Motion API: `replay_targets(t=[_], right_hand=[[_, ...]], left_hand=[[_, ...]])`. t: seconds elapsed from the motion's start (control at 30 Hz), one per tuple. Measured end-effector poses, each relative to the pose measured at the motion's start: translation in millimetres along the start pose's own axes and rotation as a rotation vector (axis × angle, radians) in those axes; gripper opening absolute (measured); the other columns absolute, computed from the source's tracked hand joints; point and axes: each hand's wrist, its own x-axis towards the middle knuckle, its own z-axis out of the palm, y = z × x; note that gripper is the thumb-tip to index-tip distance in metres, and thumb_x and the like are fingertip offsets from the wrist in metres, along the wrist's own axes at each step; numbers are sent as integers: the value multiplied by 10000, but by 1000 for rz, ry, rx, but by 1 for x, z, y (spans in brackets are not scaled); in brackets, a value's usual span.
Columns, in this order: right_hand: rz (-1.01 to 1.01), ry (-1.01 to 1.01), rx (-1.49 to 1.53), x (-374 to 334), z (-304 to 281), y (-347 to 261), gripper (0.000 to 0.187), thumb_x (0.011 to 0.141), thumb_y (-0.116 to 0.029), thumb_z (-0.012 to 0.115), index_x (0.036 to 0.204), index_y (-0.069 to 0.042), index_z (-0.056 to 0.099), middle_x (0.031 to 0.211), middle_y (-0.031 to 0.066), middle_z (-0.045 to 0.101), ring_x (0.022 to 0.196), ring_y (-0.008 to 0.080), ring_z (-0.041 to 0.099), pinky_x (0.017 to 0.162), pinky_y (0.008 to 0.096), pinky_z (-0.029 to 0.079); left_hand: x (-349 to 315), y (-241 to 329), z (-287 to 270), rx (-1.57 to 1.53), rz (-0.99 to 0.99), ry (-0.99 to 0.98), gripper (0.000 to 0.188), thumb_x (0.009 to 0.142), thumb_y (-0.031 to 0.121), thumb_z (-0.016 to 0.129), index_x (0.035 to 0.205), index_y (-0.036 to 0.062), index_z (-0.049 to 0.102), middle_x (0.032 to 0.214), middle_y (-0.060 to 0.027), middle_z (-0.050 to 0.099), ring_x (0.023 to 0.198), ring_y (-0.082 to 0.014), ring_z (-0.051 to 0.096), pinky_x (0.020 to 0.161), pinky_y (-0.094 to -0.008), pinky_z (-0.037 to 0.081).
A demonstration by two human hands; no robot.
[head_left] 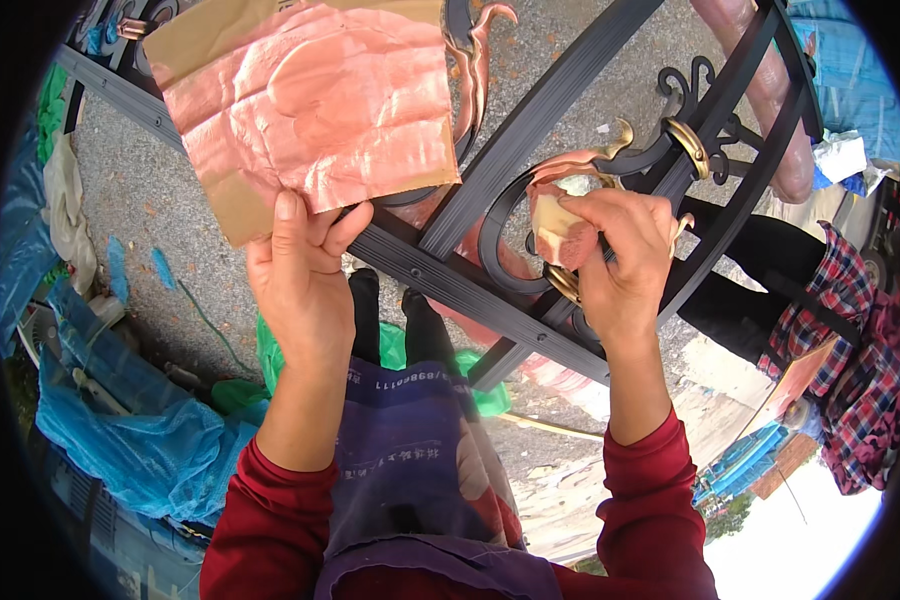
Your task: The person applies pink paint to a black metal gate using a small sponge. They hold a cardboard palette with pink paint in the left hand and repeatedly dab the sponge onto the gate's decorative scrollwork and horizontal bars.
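Note:
My left hand (pixel 303 285) grips the lower edge of a cardboard piece (pixel 315 105), its thumb on top. Shiny copper-pink paint coats most of the cardboard, with bare brown at the left edge and corners. Between the fingers and thumb of my right hand (pixel 625 255) is a pale yellow sponge (pixel 557 228) stained pink on its lower face. The sponge is over a scroll of a black metal railing (pixel 515 150); whether it touches is hard to tell. Beside it, a leaf ornament (pixel 575 163) on the scroll is pink with a gold tip. The cardboard covers part of the railing.
A gold collar (pixel 687 150) rings the railing's bars at right. Another person in a plaid shirt (pixel 820 300) is close by on the right. Blue plastic sheeting (pixel 140 420) lies at left, and green plastic (pixel 395 345) is near my feet. Pink paint marks the ground.

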Motion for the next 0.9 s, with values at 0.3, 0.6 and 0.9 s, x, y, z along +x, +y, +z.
replay_targets(t=[0.3, 0.6, 0.9], right_hand=[[-9, 13, -59, 7, 3, 3, 386, 645, 83, 616, 958, -109, 733, 943, 20, 678, 890, 245, 553, 848, 354, 376], [127, 16, 7, 42, -7, 23, 187, 797, -72, 711, 982, -90, 686, 957, 36, 665, 885, 258, 542, 858, 360, 367], [141, -35, -102, 79, -39, 44, 209, 823, -90, 691, 1022, -25, 685, 913, 100, 656, 885, 294, 565, 873, 395, 386]], left_hand=[[9, -1, 4, -2, 10, -29, 145, 1028, 147, 535, 1094, 40, 607, 993, -26, 665, 911, -177, 713, 804, -402, 632], [13, -5, 9, 23, 5, -9, 149, 1027, 153, 538, 1102, 38, 598, 1019, -39, 665, 928, -202, 713, 796, -390, 631], [10, -7, 17, 22, -6, -25, 179, 1026, 151, 538, 1134, 23, 603, 1048, -48, 677, 933, -200, 713, 798, -385, 635]])
